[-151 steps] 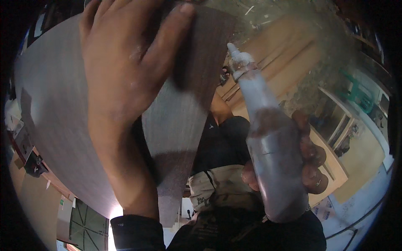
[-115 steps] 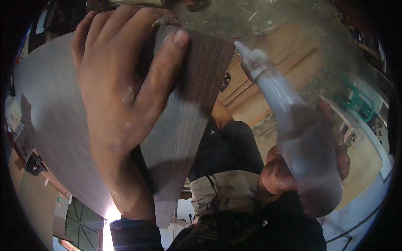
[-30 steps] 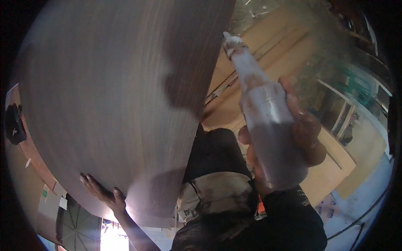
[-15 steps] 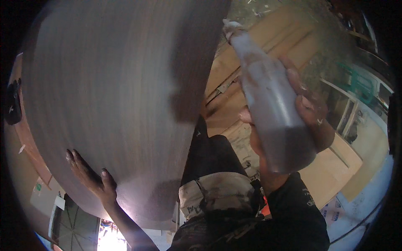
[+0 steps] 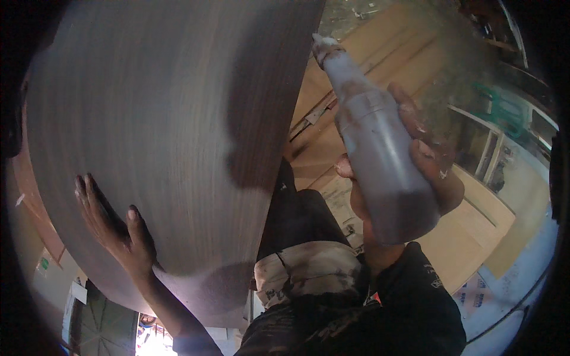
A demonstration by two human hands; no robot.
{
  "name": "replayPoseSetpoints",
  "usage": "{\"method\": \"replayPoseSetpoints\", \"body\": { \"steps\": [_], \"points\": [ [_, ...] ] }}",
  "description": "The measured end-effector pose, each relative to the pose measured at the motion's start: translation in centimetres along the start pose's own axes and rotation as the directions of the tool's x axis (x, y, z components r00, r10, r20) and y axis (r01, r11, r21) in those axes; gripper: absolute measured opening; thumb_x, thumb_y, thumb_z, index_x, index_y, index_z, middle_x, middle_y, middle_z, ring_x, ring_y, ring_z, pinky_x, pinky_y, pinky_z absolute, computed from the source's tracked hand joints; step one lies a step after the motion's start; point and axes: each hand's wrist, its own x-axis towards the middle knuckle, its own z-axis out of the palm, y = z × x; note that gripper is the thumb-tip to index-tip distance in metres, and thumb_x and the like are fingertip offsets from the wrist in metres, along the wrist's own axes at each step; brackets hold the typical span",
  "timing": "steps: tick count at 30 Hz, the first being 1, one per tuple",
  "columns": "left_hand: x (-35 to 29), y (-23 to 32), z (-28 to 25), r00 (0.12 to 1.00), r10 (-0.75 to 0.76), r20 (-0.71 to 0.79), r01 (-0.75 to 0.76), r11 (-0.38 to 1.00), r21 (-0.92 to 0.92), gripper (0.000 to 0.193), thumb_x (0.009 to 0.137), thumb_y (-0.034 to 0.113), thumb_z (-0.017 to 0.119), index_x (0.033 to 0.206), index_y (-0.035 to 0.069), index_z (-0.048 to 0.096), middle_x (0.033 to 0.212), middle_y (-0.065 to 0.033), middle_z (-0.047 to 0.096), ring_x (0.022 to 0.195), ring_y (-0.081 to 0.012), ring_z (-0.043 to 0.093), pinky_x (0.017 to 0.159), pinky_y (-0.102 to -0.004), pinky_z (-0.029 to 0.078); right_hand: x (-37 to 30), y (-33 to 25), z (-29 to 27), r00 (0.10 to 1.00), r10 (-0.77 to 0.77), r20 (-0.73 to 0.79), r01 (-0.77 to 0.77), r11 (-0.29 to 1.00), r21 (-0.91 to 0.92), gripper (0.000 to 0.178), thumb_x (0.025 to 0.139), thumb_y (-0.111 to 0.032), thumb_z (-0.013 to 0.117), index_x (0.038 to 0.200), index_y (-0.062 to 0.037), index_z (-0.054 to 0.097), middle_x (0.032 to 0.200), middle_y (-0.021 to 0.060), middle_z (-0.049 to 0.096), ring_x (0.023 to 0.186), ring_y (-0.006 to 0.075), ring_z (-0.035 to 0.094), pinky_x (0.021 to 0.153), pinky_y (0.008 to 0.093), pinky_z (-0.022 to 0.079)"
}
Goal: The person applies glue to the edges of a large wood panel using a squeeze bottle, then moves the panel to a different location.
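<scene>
A large panel with grey-brown wood grain (image 5: 160, 136) fills the left half of the view. On its lower left part my left hand (image 5: 122, 231) lies flat, fingers stretched out and thumb apart. My right hand (image 5: 430, 160) is wrapped round a translucent squeeze bottle (image 5: 386, 160), held just right of the panel's right edge. Dark liquid shows in the bottle's base. The bottle tilts, its whitish, smeared nozzle (image 5: 323, 47) pointing up and left beside the panel edge; whether it touches the edge I cannot tell.
Light brown boards (image 5: 380, 59) lie below, right of the panel. A tan wooden board (image 5: 469, 231) is at the lower right, with a green plastic object (image 5: 502, 110) farther off. Bright light (image 5: 155, 338) comes from the bottom left.
My left hand has shifted up and to the left in the picture, still flat on the panel. The bottle in my right hand has moved slightly left, its nozzle a little lower.
</scene>
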Motion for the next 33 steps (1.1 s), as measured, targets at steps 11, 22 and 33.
{"method": "replayPoseSetpoints", "body": {
  "steps": [11,22,33],
  "points": [
    [-0.5,0.9,0.0,0.996,-0.056,-0.070,0.047,0.991,-0.127,0.058,0.093,0.029,0.053,0.140,-0.003,0.041,0.148,-0.0209,0.038,0.142,-0.0345,0.027,0.116,-0.0469,0.018,-4.1,-2.2,1.9,0.995,-0.097,0.019,0.098,0.993,-0.073,0.041,0.069,0.003,0.073,0.107,-0.0026,0.058,0.121,0.0183,0.050,0.117,0.0432,0.053,0.094,0.0588,0.048],
    [-0.4,0.7,-0.7,0.996,-0.001,-0.089,0.008,0.997,0.079,0.053,0.092,0.026,0.056,0.140,0.006,0.046,0.146,-0.0175,0.042,0.139,-0.0331,0.032,0.114,-0.0464,0.022,-7.5,-5.2,2.5,0.991,-0.119,0.053,0.125,0.985,-0.123,0.041,0.067,0.005,0.077,0.103,-0.0027,0.059,0.115,0.0163,0.054,0.116,0.0424,0.055,0.098,0.0601,0.045],
    [-1.2,-0.2,0.0,0.988,0.039,-0.148,-0.026,0.996,0.088,0.056,0.091,0.036,0.057,0.140,0.010,0.046,0.144,-0.0161,0.045,0.138,-0.0334,0.034,0.114,-0.0468,0.020,-11.2,-7.1,3.9,0.993,-0.118,-0.009,0.116,0.988,-0.099,0.041,0.065,0.005,0.080,0.101,-0.0029,0.060,0.111,0.0150,0.057,0.115,0.0422,0.057,0.102,0.0614,0.043]
  ]
}}
